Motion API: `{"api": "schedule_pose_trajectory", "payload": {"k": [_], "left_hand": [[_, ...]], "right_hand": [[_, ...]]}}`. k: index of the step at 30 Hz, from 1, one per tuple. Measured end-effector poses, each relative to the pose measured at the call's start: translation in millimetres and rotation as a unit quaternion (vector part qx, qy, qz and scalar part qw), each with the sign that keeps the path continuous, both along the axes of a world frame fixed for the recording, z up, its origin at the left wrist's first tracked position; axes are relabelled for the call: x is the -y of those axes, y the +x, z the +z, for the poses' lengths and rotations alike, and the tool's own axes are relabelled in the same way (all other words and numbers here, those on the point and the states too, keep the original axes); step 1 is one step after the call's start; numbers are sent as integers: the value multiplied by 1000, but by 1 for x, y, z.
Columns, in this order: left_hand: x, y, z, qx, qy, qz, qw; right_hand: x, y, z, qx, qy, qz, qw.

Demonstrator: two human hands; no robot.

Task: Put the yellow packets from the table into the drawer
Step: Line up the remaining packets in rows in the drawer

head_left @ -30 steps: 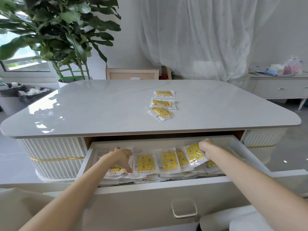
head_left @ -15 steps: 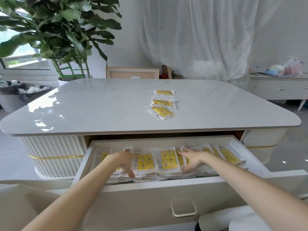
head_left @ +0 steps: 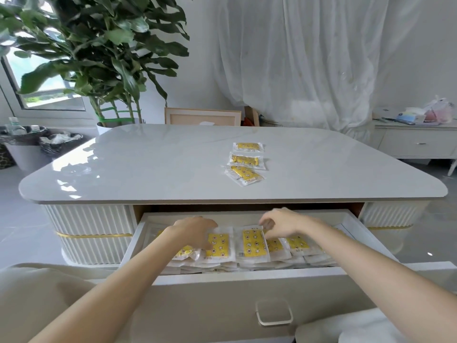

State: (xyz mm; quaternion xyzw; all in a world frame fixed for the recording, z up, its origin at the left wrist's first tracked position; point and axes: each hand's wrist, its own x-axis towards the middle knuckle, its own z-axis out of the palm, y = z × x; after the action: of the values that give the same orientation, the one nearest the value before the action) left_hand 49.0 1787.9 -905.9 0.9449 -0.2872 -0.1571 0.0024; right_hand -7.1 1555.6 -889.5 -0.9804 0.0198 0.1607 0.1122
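Observation:
Three yellow packets in clear wrap lie in a row on the white table (head_left: 148,169): a far one (head_left: 248,146), a middle one (head_left: 246,160) and a near, skewed one (head_left: 243,175). Below the table's front edge the drawer (head_left: 247,277) stands pulled out, and several yellow packets (head_left: 253,243) overlap in it. My left hand (head_left: 195,231) rests flat on the packets at the drawer's left. My right hand (head_left: 282,224) hovers just above the packets right of centre, its fingers loosely curled with nothing in them.
A big potted plant (head_left: 99,58) stands behind the table's far left corner. Two lined bins (head_left: 24,144) are on the floor at the left. A low sideboard (head_left: 418,142) with clutter is at the right. The drawer's front carries a square handle (head_left: 274,315).
My right hand laid its packet in the drawer, let go, slid left over the row and has lifted slightly. My left hand moved right across the packets.

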Motion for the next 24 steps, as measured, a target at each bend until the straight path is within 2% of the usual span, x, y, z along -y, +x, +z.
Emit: {"api": "schedule_pose_trajectory", "payload": {"k": [5,8,11,17,19,24], "left_hand": [[2,-11,32,86,-94,-11,992],[6,-9,47,145,-153,-1,978],[8,3,56,160,-210,24,964],[9,48,51,138,-231,64,961],[10,61,48,120,-229,80,963],[28,86,46,124,-281,89,947]], "right_hand": [[-16,-3,45,90,118,-15,989],[-13,5,56,191,136,-48,971],[-7,21,52,265,134,-79,952],[-3,64,25,159,109,-51,980],[-5,75,19,173,88,-31,981],[-1,101,23,233,146,-51,960]]}}
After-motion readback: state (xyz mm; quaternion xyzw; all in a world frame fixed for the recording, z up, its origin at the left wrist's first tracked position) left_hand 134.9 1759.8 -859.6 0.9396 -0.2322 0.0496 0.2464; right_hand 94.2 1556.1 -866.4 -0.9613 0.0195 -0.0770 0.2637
